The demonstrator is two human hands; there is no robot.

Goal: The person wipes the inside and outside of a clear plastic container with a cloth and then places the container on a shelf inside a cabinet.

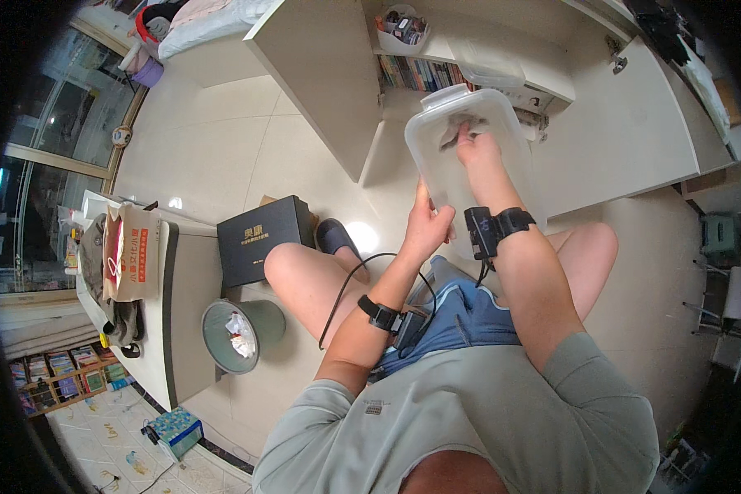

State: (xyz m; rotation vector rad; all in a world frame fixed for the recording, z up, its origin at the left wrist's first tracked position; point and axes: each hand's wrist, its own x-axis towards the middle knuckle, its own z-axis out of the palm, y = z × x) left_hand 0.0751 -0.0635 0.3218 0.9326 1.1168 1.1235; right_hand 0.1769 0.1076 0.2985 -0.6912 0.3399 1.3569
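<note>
A translucent plastic storage box (414, 139) is tilted before me, its inside facing me. My left hand (429, 219) grips its near left edge, thumb up. Inside the box, my right hand (478, 145) holds a crumpled grey cloth (451, 137) against the inner surface near the far end. Part of the cloth is hidden under the fingers. A clear plastic lid (494, 73) rests on the cabinet shelf just beyond the box.
The cabinet's left door (327, 80) and right door (617, 136) stand open. Inside are a row of books (417, 73) and a white basket (401, 43) of small items. On my left are a black shoebox (262, 238), a waste bin (272, 327) with crumpled paper, and a white table (191, 321).
</note>
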